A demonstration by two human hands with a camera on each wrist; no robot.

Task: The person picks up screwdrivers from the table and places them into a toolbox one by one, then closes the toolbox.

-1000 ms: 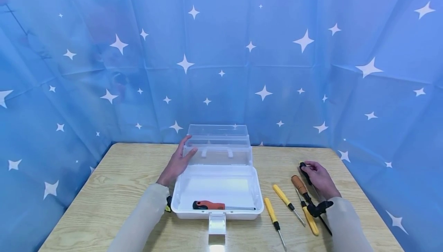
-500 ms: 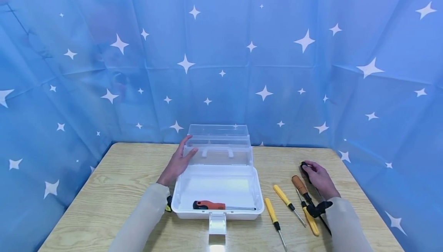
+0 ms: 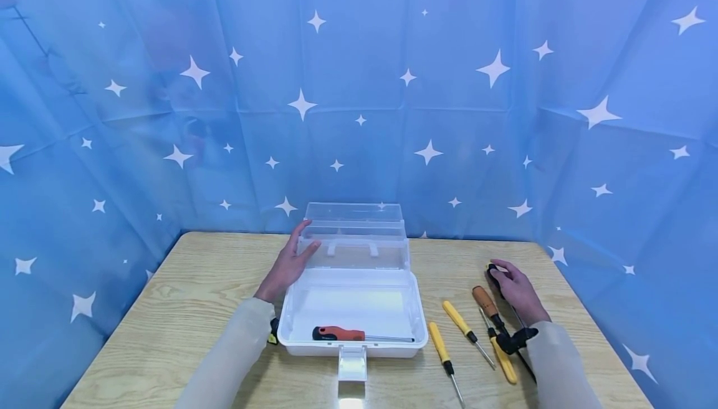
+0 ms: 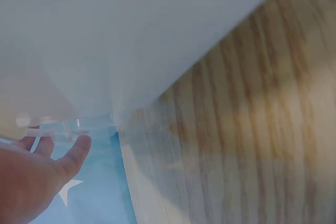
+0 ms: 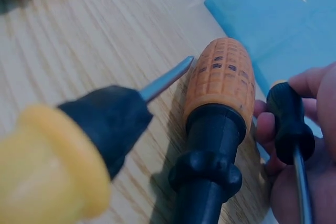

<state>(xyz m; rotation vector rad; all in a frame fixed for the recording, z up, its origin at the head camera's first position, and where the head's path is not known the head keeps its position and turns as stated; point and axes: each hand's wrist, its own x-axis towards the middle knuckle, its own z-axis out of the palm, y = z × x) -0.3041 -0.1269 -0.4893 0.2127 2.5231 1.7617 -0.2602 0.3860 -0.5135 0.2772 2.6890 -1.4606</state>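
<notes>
A white toolbox (image 3: 348, 349) stands opened on the table, its clear lid (image 3: 352, 253) raised at the back. My left hand (image 3: 286, 272) holds the lid's left edge, thumb and fingers on either side of it; the left wrist view shows the fingers (image 4: 76, 156) at the translucent edge. Over on the right, my right hand (image 3: 518, 290) pinches the black handle of a screwdriver (image 5: 286, 124), its steel shaft pointing back toward the wrist. Beside it lies a screwdriver with an orange ribbed handle (image 5: 220, 77). An orange-and-black screwdriver (image 3: 342, 333) lies along the box's front inside.
Two yellow-handled screwdrivers (image 3: 440, 341) lie right of the box, and another yellow screwdriver (image 3: 503, 359) crosses under the orange one near my right wrist. A white latch (image 3: 352, 365) hangs off the box front. A blue star-patterned curtain (image 3: 359, 85) surrounds the wooden table (image 3: 168, 309).
Both hands stay nearly in place. The right hand keeps its pinch on the black screwdriver handle, with only a slight shift; the left remains on the lid.
</notes>
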